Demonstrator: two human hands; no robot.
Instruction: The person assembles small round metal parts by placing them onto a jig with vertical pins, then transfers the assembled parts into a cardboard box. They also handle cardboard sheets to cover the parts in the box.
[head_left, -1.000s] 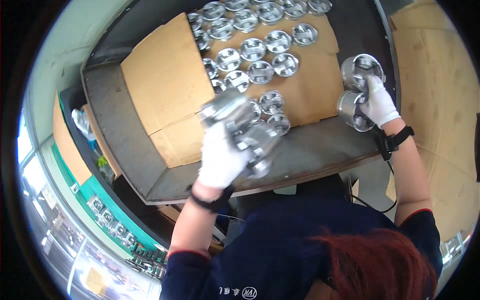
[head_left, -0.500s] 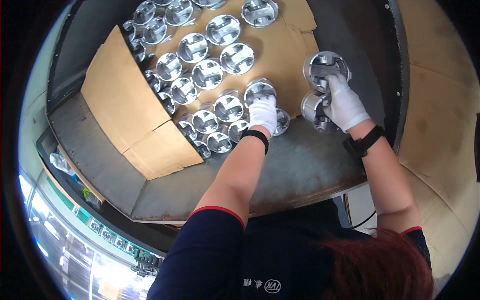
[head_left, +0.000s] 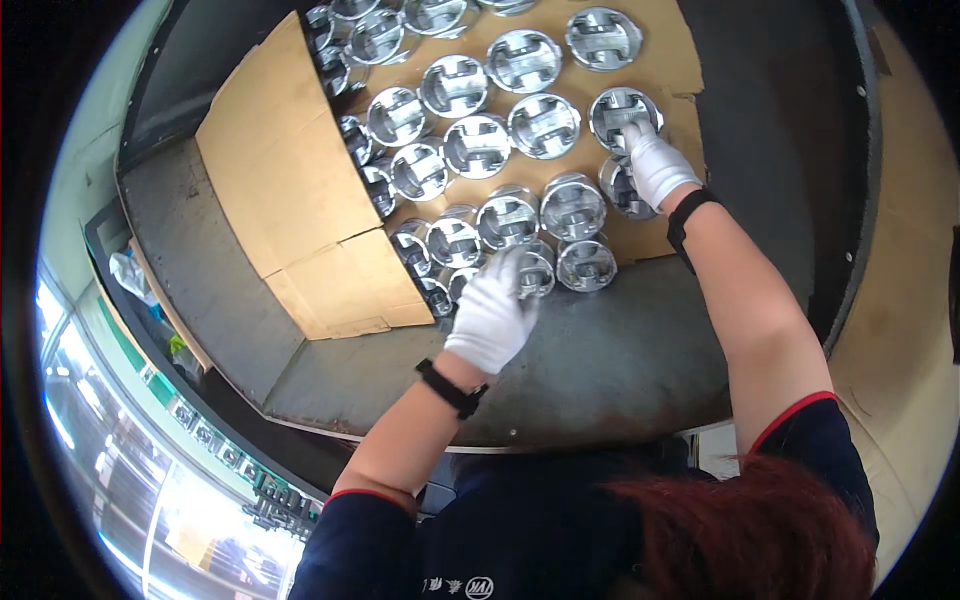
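Silver piston (head_left: 617, 104) lies just beyond the right hand (head_left: 660, 170), touching it.

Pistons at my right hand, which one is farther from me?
The upper piston, your right hand at its open face; the lower piston sits nearer you.

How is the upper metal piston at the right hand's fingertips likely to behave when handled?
The upper piston looks metallic, so probably stiff and fairly heavy for its size. Its shiny surface may slip in the gloved right hand. Its round shape suggests rolling if tipped.
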